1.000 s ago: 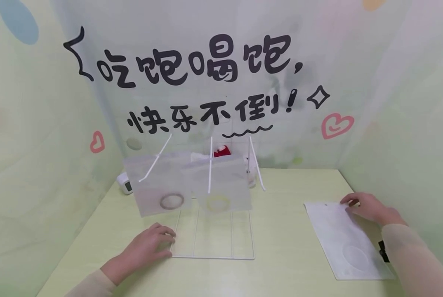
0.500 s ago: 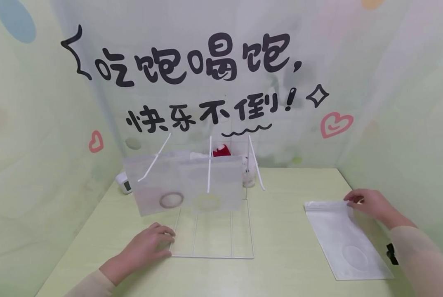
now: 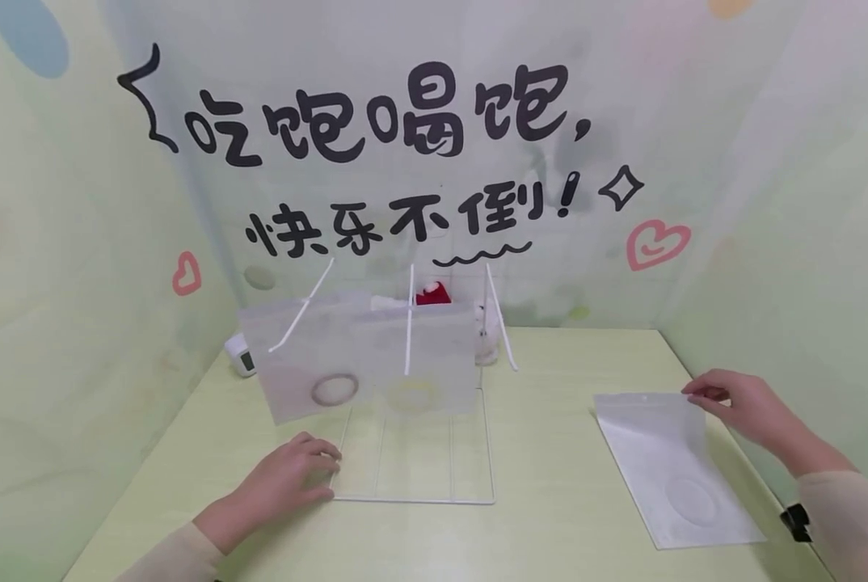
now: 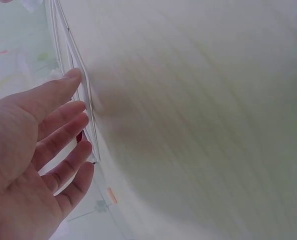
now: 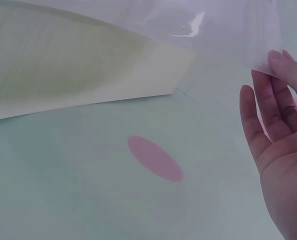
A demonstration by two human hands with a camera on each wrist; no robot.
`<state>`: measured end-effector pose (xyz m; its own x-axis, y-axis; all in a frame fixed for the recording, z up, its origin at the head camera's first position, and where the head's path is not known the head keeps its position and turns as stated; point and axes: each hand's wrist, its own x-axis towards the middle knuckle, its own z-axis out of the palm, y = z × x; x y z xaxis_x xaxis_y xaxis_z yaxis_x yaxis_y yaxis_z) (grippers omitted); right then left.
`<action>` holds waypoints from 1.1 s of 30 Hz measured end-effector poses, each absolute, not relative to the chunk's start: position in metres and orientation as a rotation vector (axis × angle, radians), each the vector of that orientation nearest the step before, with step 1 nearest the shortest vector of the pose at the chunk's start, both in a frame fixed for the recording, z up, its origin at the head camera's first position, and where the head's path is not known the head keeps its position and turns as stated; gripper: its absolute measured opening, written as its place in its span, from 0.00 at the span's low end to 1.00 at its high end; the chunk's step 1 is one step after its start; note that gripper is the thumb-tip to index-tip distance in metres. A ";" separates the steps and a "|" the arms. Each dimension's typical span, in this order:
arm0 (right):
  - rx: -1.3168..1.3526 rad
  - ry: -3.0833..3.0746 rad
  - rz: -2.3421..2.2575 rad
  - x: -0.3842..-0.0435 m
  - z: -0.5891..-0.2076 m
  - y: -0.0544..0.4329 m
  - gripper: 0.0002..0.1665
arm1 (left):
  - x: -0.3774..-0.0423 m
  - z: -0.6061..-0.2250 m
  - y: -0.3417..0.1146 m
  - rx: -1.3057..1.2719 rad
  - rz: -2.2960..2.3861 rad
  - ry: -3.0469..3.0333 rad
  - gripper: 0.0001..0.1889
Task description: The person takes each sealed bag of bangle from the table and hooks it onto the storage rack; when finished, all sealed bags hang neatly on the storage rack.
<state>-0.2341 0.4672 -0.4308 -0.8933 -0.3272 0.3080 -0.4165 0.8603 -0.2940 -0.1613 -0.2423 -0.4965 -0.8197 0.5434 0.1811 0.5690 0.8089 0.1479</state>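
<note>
In the head view my right hand (image 3: 747, 408) pinches the top right corner of a flat translucent zip bag (image 3: 652, 461). A pale ring shows near its bottom; that end lies at the table, the pinched end is raised. The right wrist view shows the corner between thumb and fingers. My left hand (image 3: 281, 481) touches the front left of a white wire display rack's base (image 3: 412, 501), its fingers relaxed, thumb at the wire in the left wrist view. Two similar bags hang on the rack's prongs, the left bag (image 3: 284, 364) with a brown ring, the right bag (image 3: 441, 347) with a yellow one.
Behind the rack stand a small white device (image 3: 241, 356) at the left and a white plush figure with a red top (image 3: 434, 294), partly hidden by the bags. Printed curtains rise round the pale table (image 3: 550, 453). The rack's rightmost prong (image 3: 503, 323) carries no bag.
My right hand has moved right and slightly up, lifting the bag's top edge, now pulled straighter. The right hanging bag has swung left against the other. The left hand stays at the rack base.
</note>
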 end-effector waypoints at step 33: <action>0.829 -2.405 0.574 -0.179 -0.338 0.381 0.28 | -0.163 -0.496 -0.240 -0.907 -0.273 -2.857 0.16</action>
